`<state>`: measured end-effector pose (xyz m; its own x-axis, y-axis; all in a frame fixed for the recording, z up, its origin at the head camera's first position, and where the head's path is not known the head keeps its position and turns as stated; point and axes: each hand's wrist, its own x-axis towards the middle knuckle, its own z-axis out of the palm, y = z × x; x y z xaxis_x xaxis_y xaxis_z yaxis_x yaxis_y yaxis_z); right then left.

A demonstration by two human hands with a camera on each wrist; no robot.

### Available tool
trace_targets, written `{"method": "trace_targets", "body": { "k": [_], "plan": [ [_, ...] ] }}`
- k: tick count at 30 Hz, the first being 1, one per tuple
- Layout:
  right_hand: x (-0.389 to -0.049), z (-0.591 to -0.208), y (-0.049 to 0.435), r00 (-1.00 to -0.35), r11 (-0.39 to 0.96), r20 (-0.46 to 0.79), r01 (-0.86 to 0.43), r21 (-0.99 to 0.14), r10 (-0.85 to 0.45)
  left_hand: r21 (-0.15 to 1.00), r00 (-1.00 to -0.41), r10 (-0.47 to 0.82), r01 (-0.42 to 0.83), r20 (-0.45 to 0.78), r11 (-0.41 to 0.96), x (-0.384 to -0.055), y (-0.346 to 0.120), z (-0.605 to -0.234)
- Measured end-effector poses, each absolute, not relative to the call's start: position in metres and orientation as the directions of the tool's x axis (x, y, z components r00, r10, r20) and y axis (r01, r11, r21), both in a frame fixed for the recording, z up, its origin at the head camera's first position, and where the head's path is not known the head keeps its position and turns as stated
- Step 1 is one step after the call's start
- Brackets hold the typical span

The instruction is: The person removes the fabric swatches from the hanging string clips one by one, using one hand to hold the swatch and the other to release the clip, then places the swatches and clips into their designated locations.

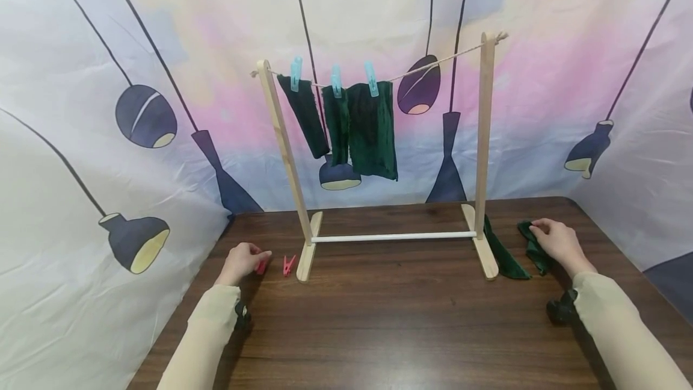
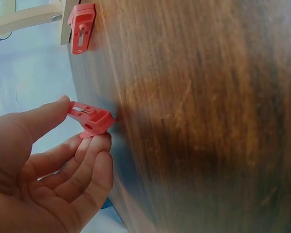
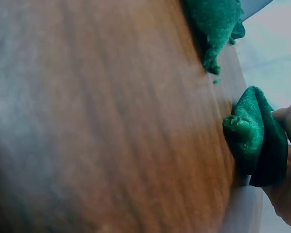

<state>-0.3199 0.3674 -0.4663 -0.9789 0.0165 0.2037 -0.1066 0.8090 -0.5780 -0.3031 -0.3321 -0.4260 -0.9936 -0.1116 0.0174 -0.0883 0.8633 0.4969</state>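
At the left of the table, my left hand (image 1: 242, 262) holds a red clothespin (image 2: 91, 118) between thumb and fingers, just above the wood. A second red clothespin (image 1: 289, 265) stands on the table to its right, near the rack's left foot. On the far right, my right hand (image 1: 560, 244) pinches a small dark green cloth (image 3: 252, 133) by its upper edge. Another green cloth (image 1: 506, 254) lies beside the rack's right foot. Three green cloths, one of them the wide cloth (image 1: 372, 131), hang from the rope, each under a light blue clothespin (image 1: 371, 79).
A wooden drying rack (image 1: 484, 137) stands at the back middle, its rope (image 1: 433, 65) tied between two posts. A white bar (image 1: 395, 237) joins the posts low down. Behind the brown table (image 1: 379, 318) hangs a printed curtain (image 1: 227, 35) with lamp drawings.
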Motion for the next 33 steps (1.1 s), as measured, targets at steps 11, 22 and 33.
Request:
{"method": "trace_targets", "body": {
  "k": [11, 22, 33],
  "plan": [
    [-0.318, -0.465, 0.368, -0.989, 0.822, 0.141, -0.042, -0.568, 0.046, 0.477, -0.994, -0.106, -0.091, 0.004, 0.874, -0.306, -0.330, -0.430],
    [-0.316, -0.465, 0.369, -0.993, 0.814, 0.108, -0.017, -0.581, 0.057, 0.494, -0.992, -0.123, -0.109, -0.006, 0.862, -0.310, -0.328, -0.434],
    [-0.316, -0.467, 0.368, -0.991, 0.808, 0.119, -0.020, -0.588, 0.062, 0.528, -0.988, -0.153, -0.130, 0.000, 0.839, -0.311, -0.326, -0.439]
  ]
}}
